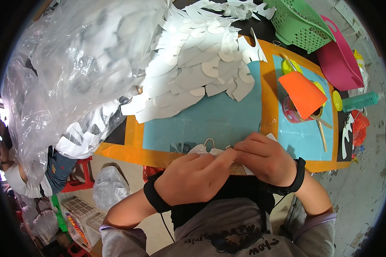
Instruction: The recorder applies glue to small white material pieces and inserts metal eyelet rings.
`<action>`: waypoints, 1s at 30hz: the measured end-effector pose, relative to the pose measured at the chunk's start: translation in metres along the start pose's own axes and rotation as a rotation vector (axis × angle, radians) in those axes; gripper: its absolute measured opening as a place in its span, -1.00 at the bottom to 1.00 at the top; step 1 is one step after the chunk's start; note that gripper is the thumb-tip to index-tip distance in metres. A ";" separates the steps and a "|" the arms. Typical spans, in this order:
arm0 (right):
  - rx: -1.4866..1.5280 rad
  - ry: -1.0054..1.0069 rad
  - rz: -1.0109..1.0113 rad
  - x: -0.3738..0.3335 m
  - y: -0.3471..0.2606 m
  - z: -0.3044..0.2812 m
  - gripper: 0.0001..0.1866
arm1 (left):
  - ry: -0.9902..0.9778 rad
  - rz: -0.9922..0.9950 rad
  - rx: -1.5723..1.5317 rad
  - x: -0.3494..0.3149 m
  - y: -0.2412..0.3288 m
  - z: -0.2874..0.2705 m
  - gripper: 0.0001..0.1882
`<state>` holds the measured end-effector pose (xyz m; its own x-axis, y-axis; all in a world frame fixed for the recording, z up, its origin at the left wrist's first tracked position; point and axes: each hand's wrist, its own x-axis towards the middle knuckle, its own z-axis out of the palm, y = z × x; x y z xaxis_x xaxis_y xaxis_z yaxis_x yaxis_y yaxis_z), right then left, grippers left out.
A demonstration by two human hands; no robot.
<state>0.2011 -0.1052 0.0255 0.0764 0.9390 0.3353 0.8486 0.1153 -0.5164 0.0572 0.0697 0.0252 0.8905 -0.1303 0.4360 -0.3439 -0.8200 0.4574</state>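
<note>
Head view: both hands closed on a white paper piece at the table's near edge

Head view shows the left hand (193, 177) and right hand (263, 160) meeting at the near edge of the orange table (268, 90). Both are curled, fingertips pinched on a small white paper piece (200, 149) with a thin wire loop (209, 141) rising from it. The piece lies just beyond the left hand's knuckles, touching that near edge. Its long axis appears to run left to right along the edge, though most of it is hidden by fingers. The left hand covers more of it and is nearer; the right hand grips from the right end.

Further back on the table lies a large wing of layered white paper feathers (193, 73), partly under a clear plastic sheet (73, 73). Toward the table's right end stands a tin (294, 113) with an orange cup (302, 94) tipped over it. A green basket (298, 23) sits at the far right corner.
</note>
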 end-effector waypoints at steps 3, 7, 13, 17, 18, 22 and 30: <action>-0.059 -0.003 -0.039 0.000 -0.004 -0.002 -0.65 | 0.047 0.242 0.243 -0.010 -0.002 0.006 -0.79; -0.186 -0.025 -0.088 -0.006 -0.011 -0.005 -0.64 | 0.004 0.182 0.369 -0.021 0.005 0.009 -0.74; -0.202 0.080 0.056 -0.021 -0.023 0.003 -0.58 | 0.036 0.079 0.387 -0.031 0.014 0.015 -0.64; -0.288 0.038 0.005 -0.013 -0.028 0.005 -0.57 | 0.087 0.034 0.393 -0.035 0.016 0.020 -0.61; -0.274 0.032 0.035 -0.012 -0.028 0.004 -0.57 | 0.086 0.032 0.393 -0.037 0.016 0.021 -0.61; -0.262 0.022 0.023 -0.015 -0.025 0.007 -0.55 | 0.122 -0.002 0.390 -0.042 0.012 0.027 -0.64; -0.115 0.045 0.022 -0.014 -0.025 0.006 -0.64 | 0.203 0.075 0.290 -0.045 0.022 0.042 -0.69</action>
<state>0.1759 -0.1191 0.0290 0.1170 0.9252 0.3611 0.9006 0.0544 -0.4311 0.0219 0.0346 -0.0169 0.7785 -0.1071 0.6184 -0.2815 -0.9403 0.1915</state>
